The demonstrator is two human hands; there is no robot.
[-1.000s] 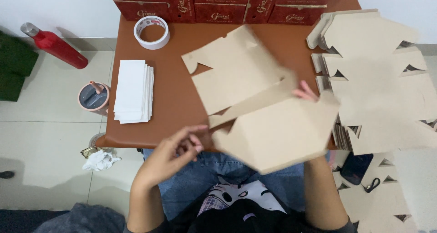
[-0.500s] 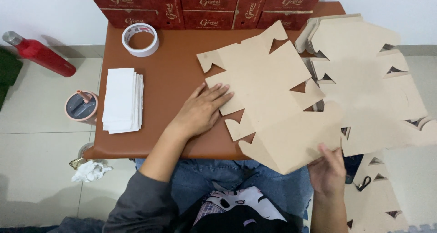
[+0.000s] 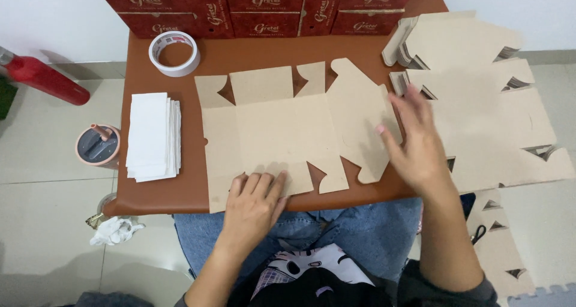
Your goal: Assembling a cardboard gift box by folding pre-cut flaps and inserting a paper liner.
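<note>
A flat die-cut brown cardboard box blank (image 3: pixel 282 130) lies spread across the middle of the brown table (image 3: pixel 264 52). My left hand (image 3: pixel 255 205) rests palm down on the blank's near edge, fingers together. Over the blank's right flap my right hand (image 3: pixel 417 142) hovers with fingers spread and nothing in it. It sits between the blank and a tall stack of more cardboard blanks (image 3: pixel 480 109) at the right.
A roll of tape (image 3: pixel 174 53) and a stack of white paper sheets (image 3: pixel 153 136) lie at the table's left. Dark red boxes (image 3: pixel 264 7) line the far edge. On the floor at left are a red bottle (image 3: pixel 42 79), a lidded cup (image 3: pixel 98 145) and crumpled paper (image 3: pixel 114 230).
The blank was held up and folded, then laid down and spread flat on the table. My left hand slid to its near edge; my right hand rose from the lower right to the right flap.
</note>
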